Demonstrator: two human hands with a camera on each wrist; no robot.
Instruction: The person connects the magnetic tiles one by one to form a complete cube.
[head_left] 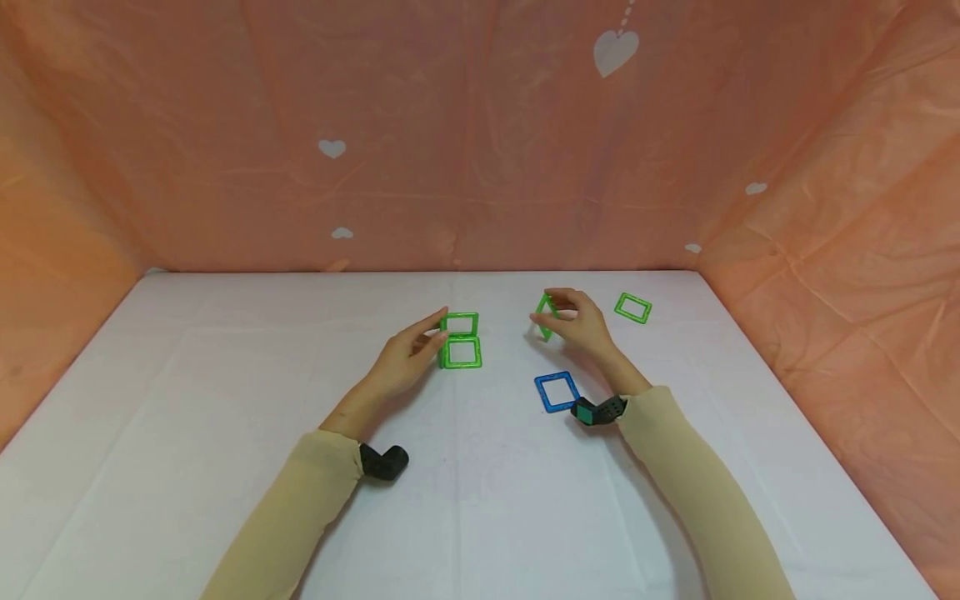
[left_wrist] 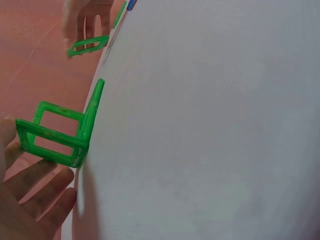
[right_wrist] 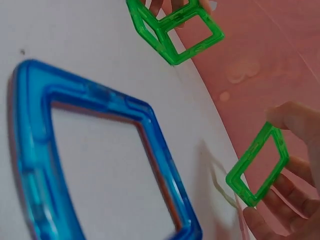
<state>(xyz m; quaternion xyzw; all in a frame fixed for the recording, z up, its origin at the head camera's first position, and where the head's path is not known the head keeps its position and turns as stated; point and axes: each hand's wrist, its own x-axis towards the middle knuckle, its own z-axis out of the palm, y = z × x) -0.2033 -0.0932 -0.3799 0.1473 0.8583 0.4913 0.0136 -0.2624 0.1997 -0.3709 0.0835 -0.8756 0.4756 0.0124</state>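
My left hand (head_left: 403, 360) pinches the left side of a small corner of joined green magnetic square tiles. One square tile (head_left: 480, 352) lies flat on the table, another tile (head_left: 461, 316) stands upright behind it, and a side tile (left_wrist: 50, 135) stands between my left thumb and fingers. To the right, my right hand (head_left: 587, 327) holds a single green open square tile (right_wrist: 251, 151) by its edges, tilted on a corner above the table. Nearer me, by the right wrist, a blue square tile (head_left: 552, 377) lies flat.
Another green square tile (head_left: 637, 299) lies at the back right, beyond my right hand. A white cloth covers the table (head_left: 225, 375). Orange sheeting (head_left: 465, 167) with pale hearts rises behind and at both sides. Each wrist wears a black strap device (head_left: 384, 462).
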